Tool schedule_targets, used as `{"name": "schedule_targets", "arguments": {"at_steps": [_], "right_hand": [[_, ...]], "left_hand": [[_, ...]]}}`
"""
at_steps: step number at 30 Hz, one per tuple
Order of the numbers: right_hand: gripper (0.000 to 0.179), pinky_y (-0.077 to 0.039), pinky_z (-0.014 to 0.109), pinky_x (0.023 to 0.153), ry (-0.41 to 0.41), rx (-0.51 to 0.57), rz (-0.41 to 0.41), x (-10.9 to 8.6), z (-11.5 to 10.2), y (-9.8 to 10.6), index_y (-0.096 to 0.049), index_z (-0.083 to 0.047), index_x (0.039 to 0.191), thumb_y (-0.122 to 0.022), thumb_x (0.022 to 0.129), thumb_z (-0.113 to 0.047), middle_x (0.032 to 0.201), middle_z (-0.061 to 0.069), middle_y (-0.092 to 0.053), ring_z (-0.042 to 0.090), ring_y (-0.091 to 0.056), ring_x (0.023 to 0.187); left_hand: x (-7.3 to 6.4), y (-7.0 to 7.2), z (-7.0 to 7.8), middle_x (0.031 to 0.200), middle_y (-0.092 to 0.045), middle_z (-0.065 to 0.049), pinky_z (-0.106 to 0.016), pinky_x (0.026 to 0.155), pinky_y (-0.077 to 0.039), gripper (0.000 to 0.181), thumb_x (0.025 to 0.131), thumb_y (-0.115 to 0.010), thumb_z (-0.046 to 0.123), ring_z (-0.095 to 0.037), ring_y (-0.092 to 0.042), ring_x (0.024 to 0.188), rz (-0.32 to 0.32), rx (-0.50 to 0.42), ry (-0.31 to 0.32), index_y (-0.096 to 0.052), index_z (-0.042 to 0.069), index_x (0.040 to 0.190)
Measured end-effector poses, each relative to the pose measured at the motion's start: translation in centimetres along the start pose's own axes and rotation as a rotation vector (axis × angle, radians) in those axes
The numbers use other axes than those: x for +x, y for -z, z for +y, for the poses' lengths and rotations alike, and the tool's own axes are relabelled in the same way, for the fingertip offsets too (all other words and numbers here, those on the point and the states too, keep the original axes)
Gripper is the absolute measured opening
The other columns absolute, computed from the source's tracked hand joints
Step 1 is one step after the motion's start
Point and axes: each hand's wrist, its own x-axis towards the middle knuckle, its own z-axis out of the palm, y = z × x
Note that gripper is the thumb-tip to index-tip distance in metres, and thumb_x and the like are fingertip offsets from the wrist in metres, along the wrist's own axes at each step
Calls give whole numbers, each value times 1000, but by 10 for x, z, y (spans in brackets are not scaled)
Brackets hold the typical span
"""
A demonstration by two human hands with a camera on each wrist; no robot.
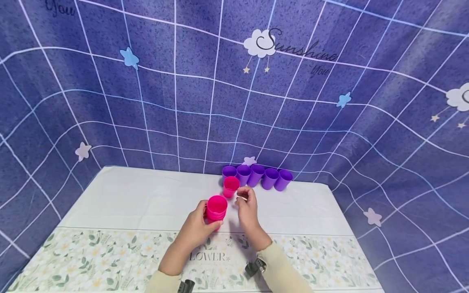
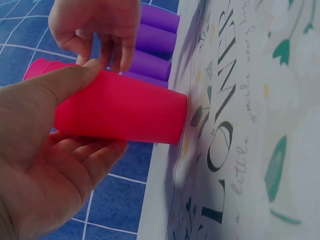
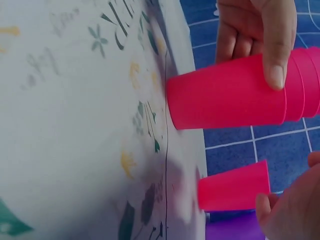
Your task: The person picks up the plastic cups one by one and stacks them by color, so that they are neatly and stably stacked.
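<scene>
A stack of nested pink cups [image 1: 217, 206] stands upright on the table, and my left hand [image 1: 196, 224] grips it from the left side, thumb across the near face. Several rims show stepped at the top of the stack [image 3: 240, 95] in the right wrist view. Just beyond the stack is a single pink cup [image 1: 230, 186], upright. My right hand [image 1: 248, 208] is beside that cup's right side with loosely bent fingers [image 3: 263, 204] close to its rim; whether they touch it I cannot tell. In the left wrist view the right hand [image 2: 97, 25] hangs behind the stack.
Several purple cups [image 1: 270, 179] stand in a row at the table's back edge, behind the single pink cup. The table [image 1: 121, 199] has a white cover with a floral band along the front. A blue grid-patterned curtain [image 1: 154, 101] rises behind and at both sides.
</scene>
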Motion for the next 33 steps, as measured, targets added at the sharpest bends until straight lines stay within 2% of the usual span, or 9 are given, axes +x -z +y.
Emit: {"name": "schedule_targets", "arguments": {"at_steps": [3, 7, 13, 18, 21, 25, 27, 29, 33], "right_hand": [[41, -49, 19, 78, -10, -28, 56, 5, 2, -2, -46, 16, 117, -52, 77, 13, 116, 33, -49, 33, -53, 105], [50, -46, 27, 83, -21, -77, 88, 12, 10, -3, -44, 12, 119, -64, 73, 12, 110, 29, -48, 44, -49, 106], [69, -45, 35, 79, -34, -141, 78, 22, 19, -6, -43, 11, 125, -79, 67, 8, 98, 11, -44, 25, -44, 90], [75, -42, 25, 77, -32, -176, 36, 29, 23, -7, -42, 14, 131, -82, 69, 4, 104, 27, -51, 21, -44, 87], [72, -43, 26, 80, -26, -167, 9, 32, 26, -7, -44, 13, 131, -82, 71, 3, 114, 37, -52, 36, -51, 92], [69, -50, 46, 93, -39, -135, -22, 35, 32, -7, -46, 11, 132, -82, 74, 1, 119, 37, -55, 53, -52, 109], [68, -47, 58, 98, -43, -128, -31, 36, 35, -8, -47, 10, 132, -82, 75, 0, 119, 36, -56, 54, -53, 111], [67, -45, 62, 100, -40, -129, -40, 37, 36, -8, -47, 10, 133, -81, 76, 0, 119, 35, -56, 54, -54, 112], [62, -52, 48, 92, -26, -166, -40, 37, 36, -8, -51, 10, 131, -81, 77, -1, 117, 34, -59, 51, -58, 108]], "left_hand": [[-1, 1, 0, 120, -69, -5, -47, 104, -51, 68, 77, -85, 30, -20, -66, 114, -2, -1, 10, -47, 17, 133], [-1, 0, -2, 120, -70, -5, -47, 104, -50, 68, 78, -84, 28, -21, -66, 115, -8, -1, 5, -45, 16, 133], [-1, 0, -1, 118, -70, -5, -47, 103, -51, 68, 78, -85, 27, -20, -67, 113, -10, 6, -7, -44, 16, 132], [0, 1, 0, 117, -70, -5, -47, 102, -52, 68, 78, -85, 28, -21, -67, 114, -15, -1, -24, -43, 15, 132], [-1, 1, 0, 118, -70, -5, -47, 103, -51, 69, 78, -85, 29, -22, -67, 115, -24, -4, -18, -43, 16, 132], [-2, 2, -1, 118, -70, -5, -48, 104, -50, 69, 78, -85, 30, -22, -66, 116, -26, -1, -4, -43, 17, 132], [-2, 3, -1, 118, -70, -5, -48, 103, -50, 70, 78, -85, 29, -22, -66, 116, -25, -1, -1, -43, 17, 132], [-2, 3, -1, 118, -70, -5, -48, 102, -51, 69, 79, -84, 29, -22, -67, 115, -25, -2, -10, -43, 16, 132], [-2, 3, -2, 116, -70, -4, -47, 102, -52, 69, 79, -84, 29, -21, -67, 114, -25, -3, -14, -43, 17, 133]]}}
